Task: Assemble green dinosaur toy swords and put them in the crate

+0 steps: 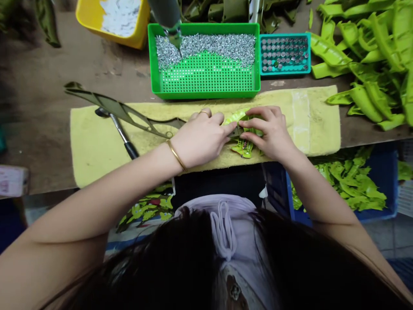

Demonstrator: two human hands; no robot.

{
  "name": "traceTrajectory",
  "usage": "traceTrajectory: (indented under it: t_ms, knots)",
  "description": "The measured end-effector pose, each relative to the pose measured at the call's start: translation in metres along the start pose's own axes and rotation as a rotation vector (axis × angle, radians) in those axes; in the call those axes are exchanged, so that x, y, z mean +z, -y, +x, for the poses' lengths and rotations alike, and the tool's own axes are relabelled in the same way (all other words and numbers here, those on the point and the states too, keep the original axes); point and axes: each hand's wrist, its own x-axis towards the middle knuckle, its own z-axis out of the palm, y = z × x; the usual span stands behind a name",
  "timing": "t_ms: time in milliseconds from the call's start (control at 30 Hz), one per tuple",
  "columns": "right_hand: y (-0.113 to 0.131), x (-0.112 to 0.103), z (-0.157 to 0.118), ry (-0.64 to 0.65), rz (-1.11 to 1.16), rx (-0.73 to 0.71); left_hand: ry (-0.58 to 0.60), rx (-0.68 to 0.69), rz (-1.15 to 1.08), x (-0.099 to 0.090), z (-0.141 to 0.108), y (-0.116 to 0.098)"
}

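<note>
My left hand (201, 140), with a ring and a gold bangle, is closed over the near end of a long olive-green plastic part (121, 107). Its index finger reaches to a lime-green plastic part (243, 148) on the yellow towel (318, 125). From the other side, the bent fingers and thumb of my right hand (272, 133) grip this lime-green part. A small dark piece shows between the fingertips; how it joins the green part is partly hidden. To the left lies a metal-shafted tool (118, 129) with a black head and black grip, under the olive part.
A power screwdriver (166, 15) hangs over a green tray (206, 92) of small screws. Beside it stand a teal box (285, 71) of round metal pieces and a yellow bin (142, 32). Lime-green parts (371, 56) are piled at right; a blue crate (392, 185) holds more.
</note>
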Motion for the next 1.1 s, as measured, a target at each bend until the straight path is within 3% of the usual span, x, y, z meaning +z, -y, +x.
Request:
traceTrajectory:
  t_ms: [167,333,400,500,567,700,833,1033,1100]
  knots:
    - [0.028,0.004,-0.012,-0.083,-0.092,-0.105,0.039,0.011,-0.047,0.002,0.001,0.007]
    - [0.048,0.021,-0.029,-0.297,-0.16,-0.224,-0.04,0.006,-0.066,0.014,-0.002,0.012]
    - [0.046,0.023,-0.034,-0.269,-0.084,-0.246,-0.081,0.009,-0.077,0.019,-0.003,0.013]
    - [0.04,0.017,-0.037,-0.094,0.026,-0.306,-0.134,0.022,-0.101,0.024,-0.004,0.014]
    - [0.035,0.01,-0.032,-0.051,0.076,-0.277,-0.156,0.018,-0.099,0.027,-0.004,0.013]
    - [0.02,0.002,-0.012,-0.097,0.042,-0.071,-0.15,-0.03,-0.057,0.031,-0.009,0.005]
    - [0.008,0.005,0.002,-0.038,-0.021,-0.056,-0.184,-0.102,-0.038,0.036,-0.01,-0.001]
    - [0.016,0.011,-0.002,-0.085,-0.017,0.047,-0.249,-0.105,-0.156,0.045,-0.007,0.013]
    - [0.017,0.014,-0.005,-0.121,-0.009,0.059,-0.343,-0.101,-0.207,0.052,-0.017,0.017]
